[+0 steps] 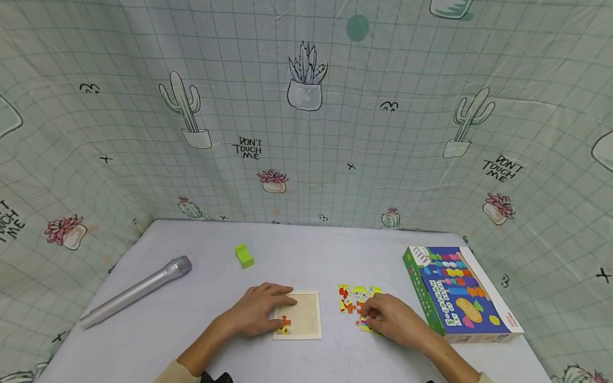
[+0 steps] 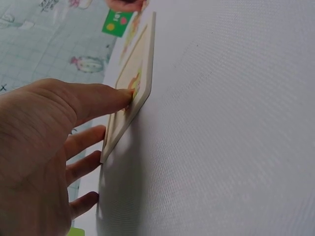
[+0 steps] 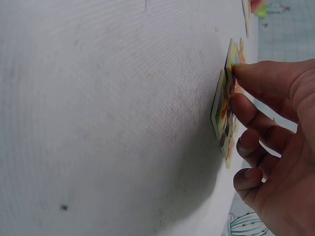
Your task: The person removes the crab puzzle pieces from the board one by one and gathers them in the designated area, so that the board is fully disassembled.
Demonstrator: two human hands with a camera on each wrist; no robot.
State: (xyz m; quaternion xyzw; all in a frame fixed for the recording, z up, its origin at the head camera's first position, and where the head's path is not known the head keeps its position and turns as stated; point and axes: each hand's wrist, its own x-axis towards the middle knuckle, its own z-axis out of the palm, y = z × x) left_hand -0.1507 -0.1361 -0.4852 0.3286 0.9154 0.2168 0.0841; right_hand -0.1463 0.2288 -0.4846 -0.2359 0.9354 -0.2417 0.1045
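A shallow square wooden puzzle tray [image 1: 320, 319] lies on the table in front of me. My left hand [image 1: 258, 310] rests on its left side with fingers extended. The left thumb presses on a red-and-yellow puzzle piece [image 1: 284, 329] in the tray's near-left corner, as the left wrist view also shows. To the right of the tray lies a cluster of colourful jigsaw pieces [image 1: 346, 305]. Over them, my right hand [image 1: 395, 319] pinches a puzzle piece [image 3: 229, 59] between thumb and index finger. The hand hides part of the cluster in the head view.
A blue and green game box [image 1: 471, 298] lies right of my right hand. At the far left is a silver microphone [image 1: 139, 291]. A small lime-green block [image 1: 245, 256] sits behind the tray. A patterned cloth [image 1: 306, 149] hangs around the white table [image 1: 306, 250].
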